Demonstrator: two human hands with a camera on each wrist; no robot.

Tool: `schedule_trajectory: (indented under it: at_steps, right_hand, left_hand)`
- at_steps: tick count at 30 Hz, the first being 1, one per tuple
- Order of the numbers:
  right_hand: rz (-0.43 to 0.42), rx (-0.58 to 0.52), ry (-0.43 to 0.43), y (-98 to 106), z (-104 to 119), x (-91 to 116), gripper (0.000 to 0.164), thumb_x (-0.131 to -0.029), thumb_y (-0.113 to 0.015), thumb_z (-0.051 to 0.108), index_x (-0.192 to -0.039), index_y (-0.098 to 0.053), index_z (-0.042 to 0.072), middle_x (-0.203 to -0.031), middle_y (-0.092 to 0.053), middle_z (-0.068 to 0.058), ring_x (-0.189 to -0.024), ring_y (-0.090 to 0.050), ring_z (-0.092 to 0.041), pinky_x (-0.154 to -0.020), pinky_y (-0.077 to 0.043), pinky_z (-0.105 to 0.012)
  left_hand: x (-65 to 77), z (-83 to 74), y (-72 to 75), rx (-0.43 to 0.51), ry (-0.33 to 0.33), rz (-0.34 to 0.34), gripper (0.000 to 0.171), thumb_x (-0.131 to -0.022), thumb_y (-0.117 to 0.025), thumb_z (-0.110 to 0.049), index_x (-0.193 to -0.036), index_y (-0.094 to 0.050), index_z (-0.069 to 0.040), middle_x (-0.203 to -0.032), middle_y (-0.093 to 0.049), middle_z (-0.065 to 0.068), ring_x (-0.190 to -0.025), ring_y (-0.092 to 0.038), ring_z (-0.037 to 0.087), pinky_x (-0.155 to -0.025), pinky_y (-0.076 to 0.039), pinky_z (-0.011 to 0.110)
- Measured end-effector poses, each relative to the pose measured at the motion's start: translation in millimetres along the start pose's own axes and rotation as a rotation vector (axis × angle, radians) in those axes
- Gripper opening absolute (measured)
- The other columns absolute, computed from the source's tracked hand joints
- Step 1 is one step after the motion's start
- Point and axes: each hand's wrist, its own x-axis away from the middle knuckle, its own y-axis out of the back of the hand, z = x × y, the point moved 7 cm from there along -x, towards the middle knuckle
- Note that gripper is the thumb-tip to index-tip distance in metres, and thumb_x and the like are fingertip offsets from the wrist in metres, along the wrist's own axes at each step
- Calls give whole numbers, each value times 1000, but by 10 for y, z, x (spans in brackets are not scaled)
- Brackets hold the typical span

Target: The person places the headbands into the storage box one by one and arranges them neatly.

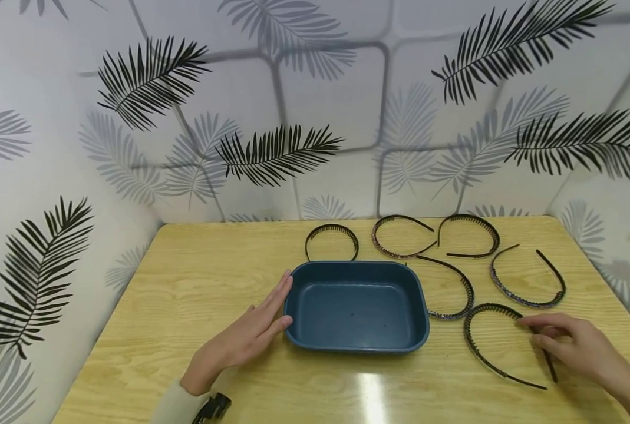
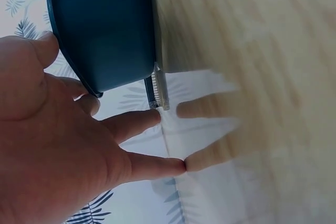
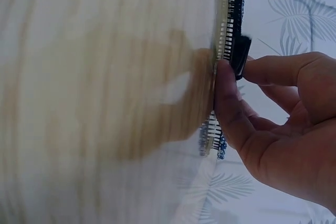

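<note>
In the head view, a dark blue rectangular tub [image 1: 357, 351] stands on the table, its inside facing up. My left hand [image 1: 248, 335] rests against the tub's left side with extended fingers. The left wrist view shows the thumb and some fingertips at the rim of the tub [image 2: 105, 30], the other fingers reaching down to the tabletop. To the tub's right, my right hand [image 1: 577, 347] pinches one arm of a black toothed headband [image 1: 468, 333] between thumb and fingers. In the right wrist view, the pinched headband end [image 3: 240, 56] is tilted close over the table.
Several more toothed headbands lie on the wooden table [image 1: 187, 294]: a black headband [image 1: 332, 227] behind the tub, one with speckled trim [image 1: 394, 254], a headband [image 1: 497, 235] at the back right, another [image 1: 532, 304] at the far right. A headband [image 1: 471, 288] borders the tub's right side.
</note>
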Motion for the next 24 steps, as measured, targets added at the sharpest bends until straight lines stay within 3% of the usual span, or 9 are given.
schedule_trajectory:
  at_steps: [6,14,18,24]
  right_hand:
    - [43,-177,-40,3,-72,65,23,-96,-72,3,-118,-76,4,-106,-65,33,-84,-65,7,-59,-54,-25]
    - [74,-420,-34,-16,-158,134,36,-97,-65,-8,-122,-76,15,-110,-66,32,-87,-69,4,-55,-58,-34]
    - [73,-483,-44,16,-161,137,41,-97,-63,-11,-129,-73,12,-116,-65,31,-91,-70,2,-59,-60,-36]
    - [112,-505,-247,54,-241,195,41,-103,-63,7,-143,-63,17,-116,-58,30,-93,-69,0,-71,-61,-34]
  left_hand:
    - [-9,0,6,12,5,20,70,-113,-40,-34,-166,6,-27,-170,13,-12,-156,-5,20,-106,-15,82]
    - [-1,-17,-28,-19,-8,6,72,-113,-42,-33,-167,3,-22,-171,11,-10,-156,-10,24,-105,-16,83]
    - [7,-10,-40,-40,-5,-1,72,-113,-42,-34,-167,3,-21,-171,11,-9,-155,-12,25,-103,-18,84]
    - [5,-16,-31,-55,0,-10,70,-113,-39,-39,-166,4,-24,-171,11,-9,-155,-12,23,-103,-19,83]
